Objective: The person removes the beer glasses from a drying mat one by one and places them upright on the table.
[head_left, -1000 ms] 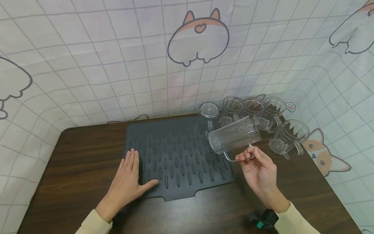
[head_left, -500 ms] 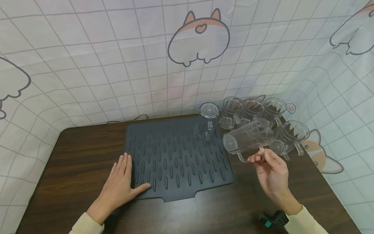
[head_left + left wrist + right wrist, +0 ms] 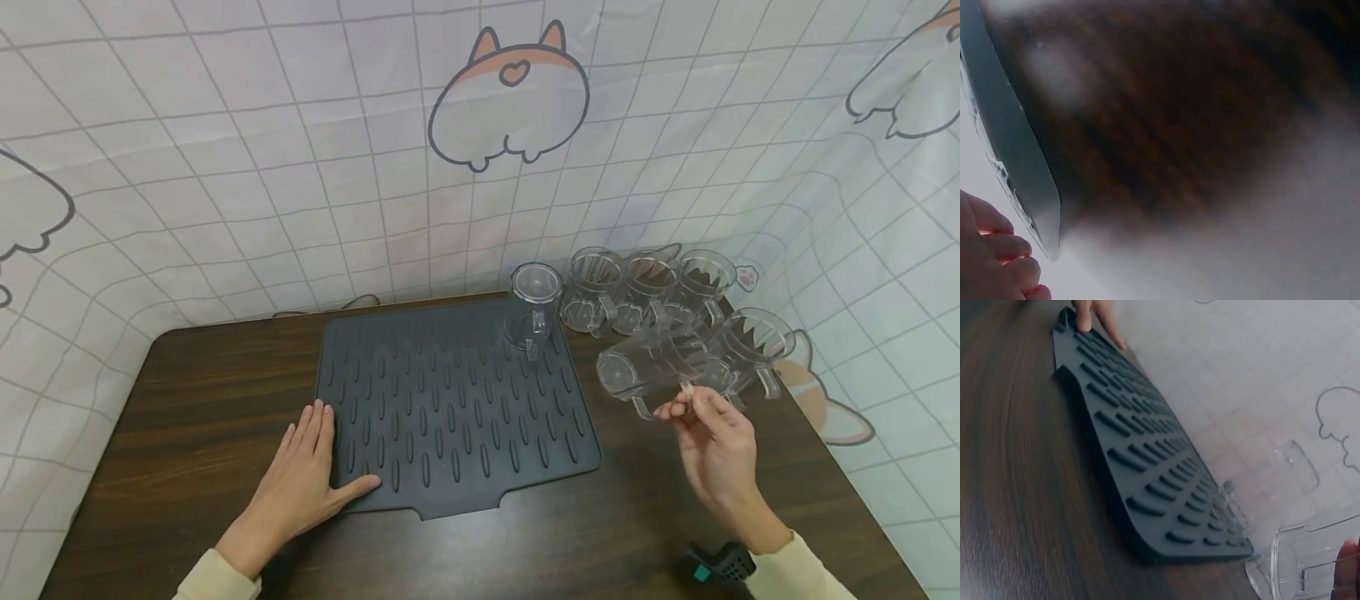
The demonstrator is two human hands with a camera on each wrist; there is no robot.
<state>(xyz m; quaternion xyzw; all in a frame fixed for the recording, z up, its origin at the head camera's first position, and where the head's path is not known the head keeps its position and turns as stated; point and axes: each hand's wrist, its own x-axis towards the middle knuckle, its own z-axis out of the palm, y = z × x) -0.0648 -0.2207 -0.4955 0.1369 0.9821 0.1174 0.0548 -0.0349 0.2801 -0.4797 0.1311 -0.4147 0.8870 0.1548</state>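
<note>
My right hand pinches the handle of a clear mug, which lies tilted on its side in the air, its base toward the left. In the right wrist view this mug shows at the lower right, beside the fingers. A dark grey ridged drying mat lies on the table. My left hand rests at its left edge, fingers straight and thumb over the ridges. Upside down on the mat's back right corner stands another clear mug. The left wrist view is mostly blurred, with fingers by the mat's edge.
Several clear mugs stand upright at the back right, among them one mug next to the mat and one mug nearer the table's right edge. A patterned cloth wall rises behind the brown wooden table.
My right hand has carried the tilted mug to the right, off the mat and in front of the standing mugs. My left hand has slid slightly left and toward me along the mat's edge.
</note>
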